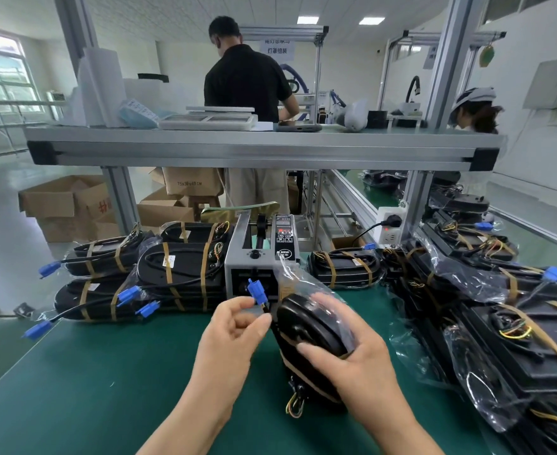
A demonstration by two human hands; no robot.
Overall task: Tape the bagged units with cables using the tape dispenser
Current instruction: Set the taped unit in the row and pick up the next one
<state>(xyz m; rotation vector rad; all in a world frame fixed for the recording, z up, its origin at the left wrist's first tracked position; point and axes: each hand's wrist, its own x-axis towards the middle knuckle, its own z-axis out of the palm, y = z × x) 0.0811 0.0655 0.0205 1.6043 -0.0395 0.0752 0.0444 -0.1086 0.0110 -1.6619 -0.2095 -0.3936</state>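
Bagged unit (306,323) is being clasped by right grip (352,349), its connector (256,290) pinched by left grip (234,330) at ten o'clock; slackened, it may be mistaped.

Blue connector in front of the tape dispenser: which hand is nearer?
Left. The left hand pinches right below the blue connector; the right hand holds the bagged unit, off to the connector's right.

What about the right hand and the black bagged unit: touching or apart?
Touching. Head view: the right hand grips the bagged unit, fingers wrapped over its plastic.
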